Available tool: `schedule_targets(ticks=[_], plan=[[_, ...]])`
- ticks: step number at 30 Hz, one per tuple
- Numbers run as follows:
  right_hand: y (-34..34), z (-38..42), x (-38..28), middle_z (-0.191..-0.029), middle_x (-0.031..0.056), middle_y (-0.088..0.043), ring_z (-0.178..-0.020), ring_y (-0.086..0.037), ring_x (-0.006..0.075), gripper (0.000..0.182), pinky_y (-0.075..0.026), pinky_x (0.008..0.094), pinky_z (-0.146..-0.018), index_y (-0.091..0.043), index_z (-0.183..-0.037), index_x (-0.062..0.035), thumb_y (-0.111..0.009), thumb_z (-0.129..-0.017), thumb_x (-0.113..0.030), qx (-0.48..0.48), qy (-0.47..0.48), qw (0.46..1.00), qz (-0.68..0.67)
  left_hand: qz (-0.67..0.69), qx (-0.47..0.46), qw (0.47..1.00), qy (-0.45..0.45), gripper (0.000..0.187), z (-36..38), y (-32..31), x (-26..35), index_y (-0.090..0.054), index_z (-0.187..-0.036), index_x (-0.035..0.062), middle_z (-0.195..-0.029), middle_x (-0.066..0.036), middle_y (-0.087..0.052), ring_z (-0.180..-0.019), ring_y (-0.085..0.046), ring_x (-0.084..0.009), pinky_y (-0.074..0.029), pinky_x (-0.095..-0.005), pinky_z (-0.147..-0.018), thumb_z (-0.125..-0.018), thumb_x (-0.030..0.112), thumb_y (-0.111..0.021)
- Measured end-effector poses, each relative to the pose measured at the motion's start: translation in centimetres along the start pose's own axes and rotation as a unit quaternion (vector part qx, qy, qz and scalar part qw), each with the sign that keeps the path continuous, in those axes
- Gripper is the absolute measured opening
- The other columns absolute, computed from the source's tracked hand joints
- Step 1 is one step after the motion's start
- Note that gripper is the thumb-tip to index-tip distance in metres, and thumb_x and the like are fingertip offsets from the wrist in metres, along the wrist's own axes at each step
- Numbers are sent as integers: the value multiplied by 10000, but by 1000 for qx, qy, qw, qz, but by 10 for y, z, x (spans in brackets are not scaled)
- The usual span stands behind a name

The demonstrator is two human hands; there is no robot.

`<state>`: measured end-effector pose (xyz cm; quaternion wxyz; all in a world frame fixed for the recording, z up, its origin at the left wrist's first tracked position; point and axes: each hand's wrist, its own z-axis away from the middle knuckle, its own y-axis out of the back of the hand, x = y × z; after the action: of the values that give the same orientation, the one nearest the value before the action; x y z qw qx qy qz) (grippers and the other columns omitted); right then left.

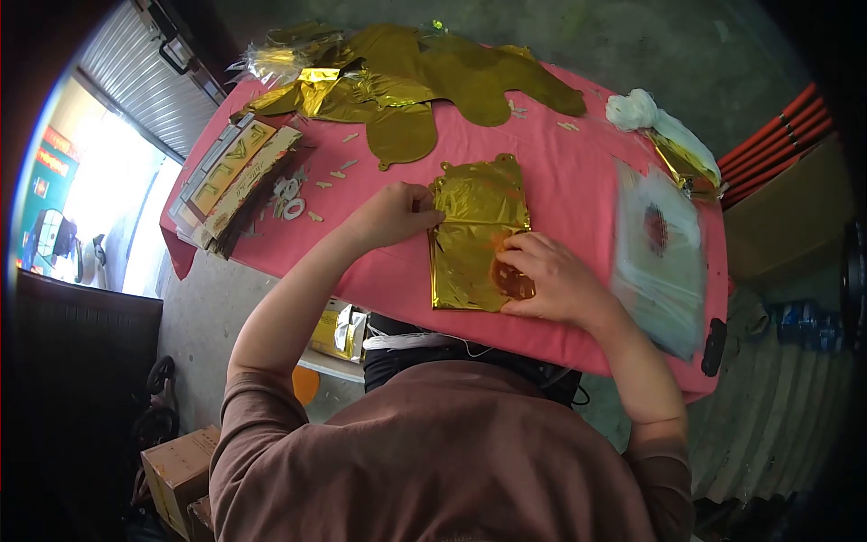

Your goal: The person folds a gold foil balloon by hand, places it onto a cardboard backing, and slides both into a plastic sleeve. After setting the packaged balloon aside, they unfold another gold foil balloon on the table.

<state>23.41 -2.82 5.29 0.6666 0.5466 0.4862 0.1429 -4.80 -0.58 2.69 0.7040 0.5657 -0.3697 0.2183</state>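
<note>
Already, gold foil [465, 257] lay mostly folded flat under my fingers; lugs at top stuck out. Left hand [397, 217] pinched left edge; right hand [558, 282] had fingers spread, bent over lower right corner. Past fingertips, unfolded foil pieces [402, 135] remained. Table edge was close below fingers; pink cloth [573, 199] gave room before plastic bags [659, 262], right of fingers.

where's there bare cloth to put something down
On the pink cloth: between the folded gold foil and the clear bags, beyond the right hand; a smaller patch between the card stack and the left forearm. Crowded: the far side, under loose gold foil.
</note>
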Motion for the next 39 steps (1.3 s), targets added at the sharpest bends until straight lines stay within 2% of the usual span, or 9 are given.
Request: schedule_targets(ticks=[3, 5, 11, 16, 22, 24, 26, 33, 39], plan=[[-11, -1, 7, -1049, 106, -566, -1000, -550, 296, 416, -433, 409, -913, -626, -962, -49, -769, -624, -244, 38, 40, 998, 17, -40, 9, 999, 15, 306, 4, -2, 4, -540, -710, -7, -608, -99, -514, -526, -468, -217, -412, -364, -539, -807, 257, -661], [-12, -2, 7, -1001, 98, -577, -968, -559, 285, 339, -437, 404, -901, -634, -904, -48, -751, -636, -221, 60, 55, 996, 40, -129, 192, 968, -94, 227, 13, -12, 6, -557, -757, 7, -750, -116, -573, -631, -544, -292, -461, -391, -610, -790, 208, -658], [-14, -8, 10, -842, 50, -582, -876, -571, 238, 128, -445, 382, -851, -648, -765, -72, -697, -683, -157, 98, 89, 986, 104, -127, 51, 946, -294, 150, 65, -18, 49, -593, -806, 47, -857, -96, -597, -801, -581, -282, -476, -385, -711, -711, 108, -692], [-7, -22, 18, -816, 52, -607, -820, -594, 251, 85, -446, 377, -829, -634, -777, -62, -663, -709, -104, 117, 101, 986, 67, -159, 64, 932, -319, 161, 81, -38, 42, -613, -833, 45, -885, -77, -606, -817, -579, -256, -482, -366, -717, -716, 115, -698], [11, -52, 45, -770, 93, -636, -682, -628, 244, 148, -495, 348, -614, -625, -856, -32, -634, -797, -168, 246, -181, 949, -81, -181, 49, 928, -324, 151, 84, -43, 38, -630, -859, 38, -906, -80, -608, -848, -582, -253, -490, -366, -750, -741, 119, -678], [11, -49, 67, -784, 98, -647, -661, -633, 207, 214, -498, 344, -605, -613, -958, -15, -633, -807, -165, 244, -178, 950, -82, -181, 53, 928, -323, 153, 85, -44, 38, -635, -861, 32, -923, -85, -614, -866, -586, -255, -494, -362, -765, -738, 113, -680], [14, -46, 71, -789, 101, -648, -650, -628, 168, 305, -492, 310, -540, -575, -1050, 23, -647, -819, -163, 115, -315, 914, -227, -175, 52, 930, -320, 160, 86, -45, 35, -638, -868, 30, -933, -88, -618, -880, -588, -257, -495, -362, -773, -737, 111, -681], [16, -50, 69, -794, 92, -643, -564, -586, 115, 436, -421, 218, -413, -508, -1124, 83, -690, -806, -153, 23, -350, 854, -384, -170, 52, 931, -319, 186, 88, -46, 33, -649, -898, 22, -953, -96, -623, -923, -591, -264, -495, -367, -800, -736, 108, -684], [18, -65, 65, -715, 78, -639, -445, -512, 66, 256, -355, 199, -361, -606, -953, 38, -703, -792, -136, -71, -363, 841, -395, -160, 41, 934, -317, 179, 88, -45, 33, -652, -897, 24, -956, -96, -623, -926, -588, -265, -493, -371, -805, -740, 105, -678]])
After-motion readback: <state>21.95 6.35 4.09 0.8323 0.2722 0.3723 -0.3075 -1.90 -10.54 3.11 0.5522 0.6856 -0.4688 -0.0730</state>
